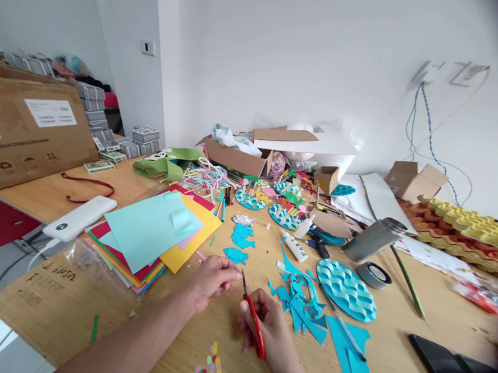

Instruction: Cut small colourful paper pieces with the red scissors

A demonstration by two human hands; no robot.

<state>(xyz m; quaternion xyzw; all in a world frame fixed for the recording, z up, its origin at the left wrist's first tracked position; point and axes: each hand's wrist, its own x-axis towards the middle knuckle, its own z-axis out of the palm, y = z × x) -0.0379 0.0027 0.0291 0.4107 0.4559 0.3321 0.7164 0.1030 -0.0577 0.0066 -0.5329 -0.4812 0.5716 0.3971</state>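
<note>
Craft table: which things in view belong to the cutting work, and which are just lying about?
Likely part of the cutting:
scissors in the right hand
blue paper fish
blue paper scraps
coloured sheets

Likely just lying about:
metal flask
power bank
egg trays
big box

You've got bare surface [182, 357] between your left forearm [151, 329] and right hand [268, 320], with paper dots [214, 360] low in it and the scissors [259, 330] closing the top. Ahead, a narrow lane runs between the blue paper fish [235, 255] and white glue bottle [296, 248]. You're blocked left by the paper stack [151, 225], right by blue scraps [302, 311], then the wavy oval [346, 291].
</note>
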